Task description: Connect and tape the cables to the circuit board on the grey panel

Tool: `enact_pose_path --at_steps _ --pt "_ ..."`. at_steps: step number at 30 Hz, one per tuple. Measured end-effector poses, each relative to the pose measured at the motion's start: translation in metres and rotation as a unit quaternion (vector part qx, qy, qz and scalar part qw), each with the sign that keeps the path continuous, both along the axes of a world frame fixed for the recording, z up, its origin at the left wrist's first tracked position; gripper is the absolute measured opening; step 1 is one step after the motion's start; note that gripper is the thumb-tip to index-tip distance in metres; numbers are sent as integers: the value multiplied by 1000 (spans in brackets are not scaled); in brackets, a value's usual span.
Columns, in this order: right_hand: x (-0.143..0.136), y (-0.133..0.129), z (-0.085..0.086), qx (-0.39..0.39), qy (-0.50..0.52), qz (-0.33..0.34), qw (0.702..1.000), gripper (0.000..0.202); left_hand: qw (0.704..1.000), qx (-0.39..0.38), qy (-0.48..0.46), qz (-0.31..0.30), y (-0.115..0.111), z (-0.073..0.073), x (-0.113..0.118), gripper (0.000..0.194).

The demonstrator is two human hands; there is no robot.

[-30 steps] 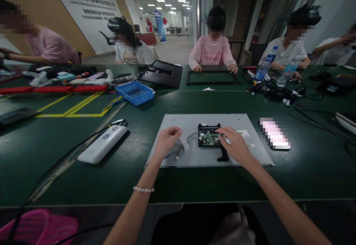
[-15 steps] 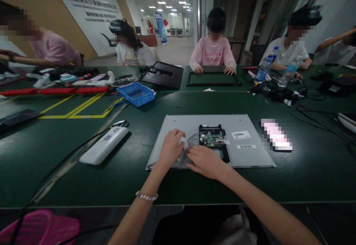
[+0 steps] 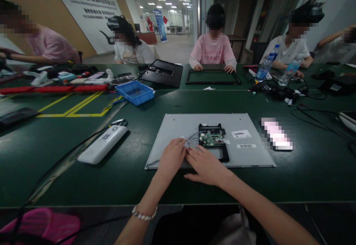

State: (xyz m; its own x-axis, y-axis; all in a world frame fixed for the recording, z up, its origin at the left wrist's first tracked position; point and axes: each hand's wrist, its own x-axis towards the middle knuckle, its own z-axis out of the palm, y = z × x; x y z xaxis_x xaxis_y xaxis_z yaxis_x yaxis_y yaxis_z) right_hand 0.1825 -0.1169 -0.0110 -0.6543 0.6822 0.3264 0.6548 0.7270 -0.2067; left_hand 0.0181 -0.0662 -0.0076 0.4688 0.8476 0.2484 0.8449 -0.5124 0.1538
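A grey metal-backed display panel (image 3: 258, 157) lies flat before me, with a black bracket (image 3: 224, 154) and green circuit board (image 3: 210, 139) on its back. Thin grey cables (image 3: 191, 136) run left from the board. Against the panel's left middle, my left hand (image 3: 172, 155) is closed, its fingertips pressed at a whitish, tape-like strip (image 3: 183, 139) beside the cables; the strip is mostly hidden. My right hand (image 3: 205, 165) lies with fingers stretched out, their tips touching the panel close to the left fingertips, thumb apart.
A white power bank (image 3: 102, 144) with a black cable lies left, a phone (image 3: 276, 135) right. Farther back are a blue tray (image 3: 135, 92), a black laptop-like casing (image 3: 162, 73) and water bottles (image 3: 267, 65). A person opposite rests both hands on a black frame (image 3: 213, 83).
My left hand has come down and nearer to me, lowering the whitish strip toward the panel. My right hand has slid slightly nearer, its fingers flatter.
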Motion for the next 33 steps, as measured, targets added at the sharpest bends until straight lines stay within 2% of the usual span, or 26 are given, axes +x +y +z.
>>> enact_pose_path --at_steps 13,21,27,30,33 --pt "-2 -4 3 -9 -28 -15 999 62 999 -2 25 22 -2 1 1 31" --pt "-7 -27 7 -47 -33 -64 996 79 995 9 89 36 -2 -12 1 38" --pt "-9 -35 6 -77 -17 -79 994 85 994 15 98 49 -8 -8 5 40" --pt "-9 -36 5 -83 -4 -81 993 80 994 6 90 58 -10 -5 6 39" --pt "-5 -38 8 -87 17 -75 993 66 995 -3 75 60 -9 -3 5 40"
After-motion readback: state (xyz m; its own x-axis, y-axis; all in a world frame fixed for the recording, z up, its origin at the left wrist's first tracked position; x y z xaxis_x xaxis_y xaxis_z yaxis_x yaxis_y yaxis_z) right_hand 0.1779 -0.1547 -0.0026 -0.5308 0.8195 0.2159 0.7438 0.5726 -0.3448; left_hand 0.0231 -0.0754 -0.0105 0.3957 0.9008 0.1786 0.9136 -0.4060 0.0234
